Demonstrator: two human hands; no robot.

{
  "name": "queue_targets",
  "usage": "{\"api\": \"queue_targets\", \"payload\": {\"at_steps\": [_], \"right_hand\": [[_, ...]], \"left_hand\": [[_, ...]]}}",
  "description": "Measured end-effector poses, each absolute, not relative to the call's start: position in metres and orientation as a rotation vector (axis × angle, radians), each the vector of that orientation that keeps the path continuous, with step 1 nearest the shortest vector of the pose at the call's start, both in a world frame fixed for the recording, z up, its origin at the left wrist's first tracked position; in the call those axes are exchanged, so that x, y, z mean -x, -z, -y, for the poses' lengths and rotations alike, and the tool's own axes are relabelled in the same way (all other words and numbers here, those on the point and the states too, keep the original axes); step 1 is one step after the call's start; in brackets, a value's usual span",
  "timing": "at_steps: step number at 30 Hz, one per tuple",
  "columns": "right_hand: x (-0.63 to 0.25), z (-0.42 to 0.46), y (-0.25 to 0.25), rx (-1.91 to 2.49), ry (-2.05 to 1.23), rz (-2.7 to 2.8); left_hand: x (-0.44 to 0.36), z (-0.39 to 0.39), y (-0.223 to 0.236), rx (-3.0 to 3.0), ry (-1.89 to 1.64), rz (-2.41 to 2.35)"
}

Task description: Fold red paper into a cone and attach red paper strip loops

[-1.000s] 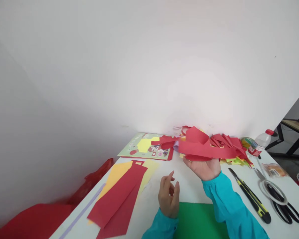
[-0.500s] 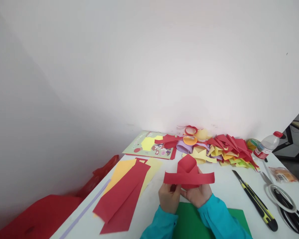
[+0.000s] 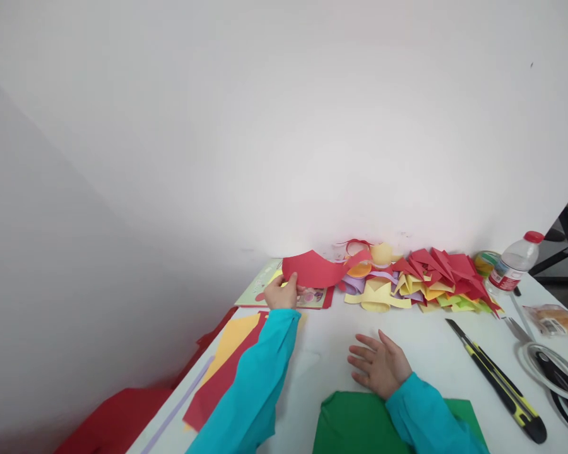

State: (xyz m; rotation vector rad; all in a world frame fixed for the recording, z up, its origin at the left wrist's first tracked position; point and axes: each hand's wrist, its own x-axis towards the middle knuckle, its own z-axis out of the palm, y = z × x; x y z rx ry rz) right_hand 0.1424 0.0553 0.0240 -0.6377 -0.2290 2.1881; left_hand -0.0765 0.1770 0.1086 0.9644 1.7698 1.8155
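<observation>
My left hand [image 3: 281, 294] is stretched out to the far left part of the white table [image 3: 421, 343] and pinches a curved red paper strip [image 3: 318, 270], held just above a green picture booklet [image 3: 259, 289]. The strip's far end reaches toward the heap of paper cuttings [image 3: 419, 280]. My right hand [image 3: 381, 366] lies flat on the table, fingers spread, holding nothing, just beyond a green paper sheet [image 3: 355, 425].
Red and yellow paper sheets [image 3: 222, 366] lie under my left sleeve. A yellow-black utility knife [image 3: 498, 379], scissors [image 3: 556, 378], a tape roll, a water bottle [image 3: 514, 269] and a small snack bag [image 3: 553, 320] sit at the right. A red bag [image 3: 113, 422] hangs below left.
Both hands held the red strip near me half a second ago. The left hand has now carried it out to the booklet; the right hand has let go and lies flat.
</observation>
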Motion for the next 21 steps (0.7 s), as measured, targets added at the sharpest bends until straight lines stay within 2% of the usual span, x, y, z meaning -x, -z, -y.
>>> {"api": "queue_targets", "payload": {"at_steps": [6,13,21], "right_hand": [[-0.145,-0.058,-0.024,0.640,-2.190,0.270],[-0.138,-0.055,-0.023,0.682,-2.109,0.478],[-0.142,-0.041,-0.066,1.018,-1.229,0.950]], "left_hand": [[0.073,-0.190,-0.105,-0.803,-1.849,-1.615],[0.075,-0.152,-0.122,-0.737,-1.954,-1.492],[0.043,-0.085,-0.119,-0.657,-1.865,-1.359]]}}
